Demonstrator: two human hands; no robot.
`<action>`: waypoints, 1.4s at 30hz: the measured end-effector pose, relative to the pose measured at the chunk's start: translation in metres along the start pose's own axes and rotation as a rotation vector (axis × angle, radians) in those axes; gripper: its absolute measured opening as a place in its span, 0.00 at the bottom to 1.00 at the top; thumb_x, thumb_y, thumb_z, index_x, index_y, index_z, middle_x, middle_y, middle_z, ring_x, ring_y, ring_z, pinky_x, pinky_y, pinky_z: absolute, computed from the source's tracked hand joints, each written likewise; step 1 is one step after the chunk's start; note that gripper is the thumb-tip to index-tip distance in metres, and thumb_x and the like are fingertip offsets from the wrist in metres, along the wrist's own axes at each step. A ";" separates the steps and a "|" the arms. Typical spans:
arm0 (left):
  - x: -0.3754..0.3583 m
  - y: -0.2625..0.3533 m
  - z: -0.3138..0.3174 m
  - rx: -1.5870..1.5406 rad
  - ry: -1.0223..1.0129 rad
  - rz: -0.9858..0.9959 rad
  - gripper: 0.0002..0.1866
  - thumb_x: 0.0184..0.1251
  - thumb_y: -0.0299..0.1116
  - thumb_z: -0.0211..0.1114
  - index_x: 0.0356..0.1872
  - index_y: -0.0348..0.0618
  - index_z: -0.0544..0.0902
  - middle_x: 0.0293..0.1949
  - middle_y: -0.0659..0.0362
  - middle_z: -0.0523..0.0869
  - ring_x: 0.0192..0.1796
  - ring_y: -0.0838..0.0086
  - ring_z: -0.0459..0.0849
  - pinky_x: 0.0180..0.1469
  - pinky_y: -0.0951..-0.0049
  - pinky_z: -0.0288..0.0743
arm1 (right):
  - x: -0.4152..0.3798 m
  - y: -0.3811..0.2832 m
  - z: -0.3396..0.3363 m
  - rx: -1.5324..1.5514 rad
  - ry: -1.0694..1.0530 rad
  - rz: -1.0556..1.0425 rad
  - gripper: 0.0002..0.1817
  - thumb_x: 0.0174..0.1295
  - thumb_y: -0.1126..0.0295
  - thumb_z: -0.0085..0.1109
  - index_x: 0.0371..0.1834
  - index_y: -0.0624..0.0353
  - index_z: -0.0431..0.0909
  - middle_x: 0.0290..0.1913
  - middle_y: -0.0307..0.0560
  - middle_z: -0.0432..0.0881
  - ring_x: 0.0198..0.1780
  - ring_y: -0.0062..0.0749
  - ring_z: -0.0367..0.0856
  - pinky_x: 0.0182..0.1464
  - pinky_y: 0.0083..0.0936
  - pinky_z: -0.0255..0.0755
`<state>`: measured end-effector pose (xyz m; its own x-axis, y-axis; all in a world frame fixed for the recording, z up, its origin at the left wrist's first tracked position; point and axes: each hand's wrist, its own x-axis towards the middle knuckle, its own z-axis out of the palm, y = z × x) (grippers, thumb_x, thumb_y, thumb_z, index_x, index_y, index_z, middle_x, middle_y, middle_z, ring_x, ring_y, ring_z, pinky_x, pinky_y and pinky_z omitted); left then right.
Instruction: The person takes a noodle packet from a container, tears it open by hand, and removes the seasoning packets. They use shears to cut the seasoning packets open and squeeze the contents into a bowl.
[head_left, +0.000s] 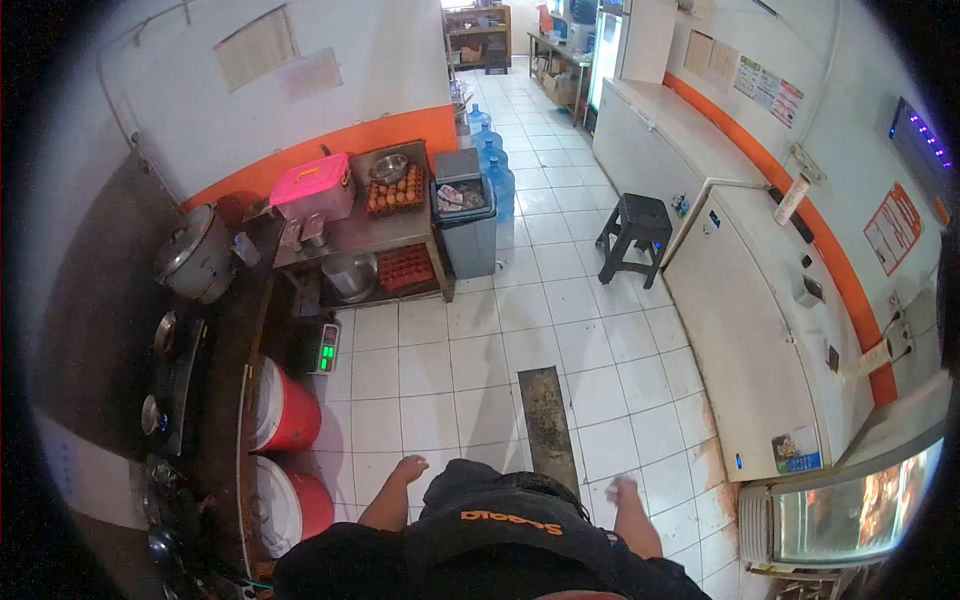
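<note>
My left hand [410, 468] hangs over the white floor tiles [425, 360], to the right of the red tubs. Its fingers are loosely bent and partly apart, with nothing seen in them. On the other side of my dark clothing, my right hand [622, 490] is over the tiles, to the right of a dark floor strip [548, 425]. Motion blurs its fingers, so their shape is unclear. Neither hand visibly touches any object.
Red tubs [308, 405] and a scale [326, 348] stand at left. Farther ahead are a metal table [375, 228] with eggs [396, 190], a grey bin [468, 243] and water bottles [500, 187]. A black stool [637, 235] stands near white chest freezers [735, 320] at right.
</note>
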<state>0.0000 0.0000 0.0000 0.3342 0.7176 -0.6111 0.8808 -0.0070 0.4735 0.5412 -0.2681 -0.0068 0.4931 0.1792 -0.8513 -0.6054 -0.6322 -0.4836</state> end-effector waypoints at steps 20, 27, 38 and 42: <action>0.295 0.065 -0.179 -0.033 0.112 -0.201 0.20 0.68 0.41 0.47 0.48 0.40 0.82 0.53 0.46 0.81 0.54 0.54 0.79 0.59 0.55 0.70 | 0.100 -0.470 0.357 0.070 -0.301 -0.191 0.16 0.60 0.63 0.55 0.48 0.59 0.73 0.46 0.49 0.80 0.44 0.45 0.82 0.40 0.39 0.79; 0.370 0.144 -0.342 -0.676 0.685 -0.087 0.18 0.61 0.36 0.62 0.49 0.37 0.82 0.46 0.48 0.85 0.51 0.60 0.82 0.55 0.67 0.73 | 0.144 -0.682 0.515 -0.040 -0.349 -0.340 0.15 0.58 0.64 0.55 0.47 0.58 0.74 0.42 0.48 0.80 0.38 0.40 0.81 0.37 0.34 0.77; 0.393 0.193 -0.244 -0.168 0.163 -0.531 0.14 0.65 0.38 0.52 0.37 0.41 0.83 0.42 0.50 0.84 0.46 0.54 0.81 0.52 0.54 0.73 | 0.191 -1.014 0.875 0.042 -0.697 -0.627 0.14 0.58 0.61 0.54 0.42 0.57 0.75 0.35 0.44 0.80 0.30 0.37 0.81 0.27 0.30 0.75; 0.417 0.251 -0.271 -0.478 0.229 -0.621 0.14 0.63 0.39 0.53 0.38 0.41 0.83 0.43 0.50 0.84 0.47 0.54 0.81 0.53 0.55 0.73 | 0.220 -1.078 0.967 -0.047 -0.611 -0.555 0.16 0.58 0.58 0.59 0.42 0.58 0.75 0.34 0.44 0.80 0.28 0.38 0.81 0.25 0.33 0.75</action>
<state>0.2691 0.4860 0.0359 -0.2904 0.6176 -0.7309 0.6269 0.6999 0.3423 0.6978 1.1817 0.1308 0.2782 0.8443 -0.4580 -0.3404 -0.3592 -0.8690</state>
